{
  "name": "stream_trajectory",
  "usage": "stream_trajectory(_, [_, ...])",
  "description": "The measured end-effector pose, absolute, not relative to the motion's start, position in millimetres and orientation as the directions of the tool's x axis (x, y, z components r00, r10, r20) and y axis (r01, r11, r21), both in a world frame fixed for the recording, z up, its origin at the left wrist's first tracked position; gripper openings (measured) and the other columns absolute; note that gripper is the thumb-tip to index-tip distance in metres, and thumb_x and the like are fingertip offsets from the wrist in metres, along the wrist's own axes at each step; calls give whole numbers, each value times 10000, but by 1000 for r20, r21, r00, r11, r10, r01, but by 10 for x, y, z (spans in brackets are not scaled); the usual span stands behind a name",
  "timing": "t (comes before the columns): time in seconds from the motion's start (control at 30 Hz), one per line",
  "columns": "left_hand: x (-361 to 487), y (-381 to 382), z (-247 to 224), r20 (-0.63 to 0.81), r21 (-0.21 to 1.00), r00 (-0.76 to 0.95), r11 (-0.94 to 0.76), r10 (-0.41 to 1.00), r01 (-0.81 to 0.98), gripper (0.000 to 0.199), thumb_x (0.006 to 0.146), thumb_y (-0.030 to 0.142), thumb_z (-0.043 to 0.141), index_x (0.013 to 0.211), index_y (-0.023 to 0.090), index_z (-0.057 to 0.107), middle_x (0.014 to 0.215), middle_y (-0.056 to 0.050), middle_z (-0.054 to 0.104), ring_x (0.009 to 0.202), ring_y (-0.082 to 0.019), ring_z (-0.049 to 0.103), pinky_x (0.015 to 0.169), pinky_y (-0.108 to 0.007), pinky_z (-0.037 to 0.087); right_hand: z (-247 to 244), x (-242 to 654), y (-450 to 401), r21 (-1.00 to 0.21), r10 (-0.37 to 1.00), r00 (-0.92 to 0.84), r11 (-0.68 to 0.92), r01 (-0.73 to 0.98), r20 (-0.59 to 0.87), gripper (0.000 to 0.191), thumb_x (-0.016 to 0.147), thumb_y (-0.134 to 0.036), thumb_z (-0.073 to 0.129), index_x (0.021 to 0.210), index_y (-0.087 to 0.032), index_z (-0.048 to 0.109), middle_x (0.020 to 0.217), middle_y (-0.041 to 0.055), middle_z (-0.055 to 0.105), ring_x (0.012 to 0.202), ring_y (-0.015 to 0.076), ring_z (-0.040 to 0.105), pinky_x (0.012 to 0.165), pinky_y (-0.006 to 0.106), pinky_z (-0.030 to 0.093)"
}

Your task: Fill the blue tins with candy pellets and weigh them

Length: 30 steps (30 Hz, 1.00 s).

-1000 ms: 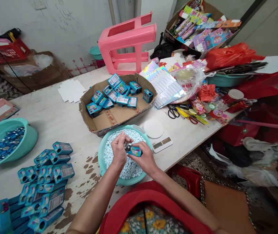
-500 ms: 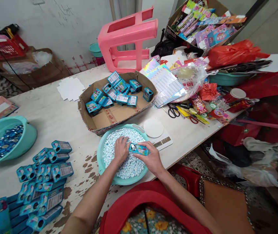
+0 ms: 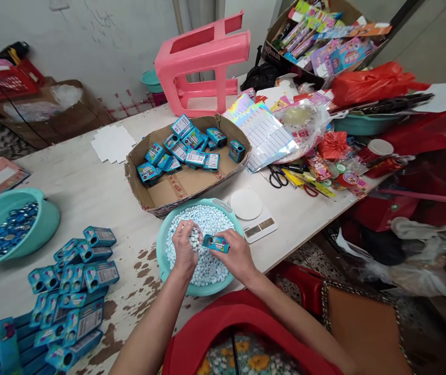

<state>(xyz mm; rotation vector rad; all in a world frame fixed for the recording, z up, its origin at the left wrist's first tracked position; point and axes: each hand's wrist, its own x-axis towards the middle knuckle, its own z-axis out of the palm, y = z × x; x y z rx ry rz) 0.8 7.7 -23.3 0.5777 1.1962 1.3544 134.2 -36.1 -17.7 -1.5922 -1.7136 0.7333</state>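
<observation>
Small pale blue-white candies (image 3: pixel 209 268) fill a turquoise basin (image 3: pixel 162 260) in front of me. Above them my left hand (image 3: pixel 185 245) is cupped round a handful of the candies. My right hand (image 3: pixel 236 255) grips a small blue candy box (image 3: pixel 215 243) with a round hole in it, tilted close to the left hand's fingers. Behind the basin, a cut-down cardboard box (image 3: pixel 168 195) holds several similar blue boxes (image 3: pixel 194 138). More blue boxes (image 3: pixel 86 312) stand grouped on the table to the left.
A white scale (image 3: pixel 260 226) sits right of the basin. At far left stands a turquoise basin (image 3: pixel 49 213) of shiny blue pieces. Scissors (image 3: pixel 277 177), holographic sheets (image 3: pixel 262 135) and a pink stool (image 3: pixel 203 62) lie behind; clutter covers the right side.
My left hand has lifted out of the candies and turned, now holding a handful. The box in my right hand has shifted slightly left and tilted toward it.
</observation>
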Motion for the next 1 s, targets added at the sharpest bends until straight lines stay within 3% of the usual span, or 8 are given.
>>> stream_trajectory(0.1, [55,88,-20,-302,840,-214,153,929,-521,216,724,338,629,692,182,483,673,26,530,544,-104,550,524,-234,447,-129,1218,-347,-732,991,-65,130,669,117,293,692,-208,733,957,-233,612,889,31,630,888,237,582,771,350,432])
stream_trajectory(0.23, [69,134,60,-307,843,-266,132,913,-521,236,738,345,631,664,180,478,628,36,511,538,-101,543,530,-238,462,-65,1181,-348,-736,989,-68,142,662,130,288,686,-211,730,945,-237,610,876,21,631,881,228,586,768,341,415])
stream_trajectory(0.47, [99,149,87,-297,858,-252,141,921,-494,317,748,389,648,621,171,456,591,44,467,456,-66,474,418,-193,363,-89,1201,-352,-783,990,-37,128,608,134,293,676,-210,735,940,-244,613,870,14,628,879,224,589,764,330,421])
stream_trajectory(1.0, [204,217,75,-301,890,-241,181,923,-419,380,770,468,619,618,174,432,493,62,430,378,-53,399,371,-179,316,-180,1222,-213,-849,995,-15,93,521,100,342,630,-147,764,940,-220,639,857,10,615,854,205,576,756,310,447])
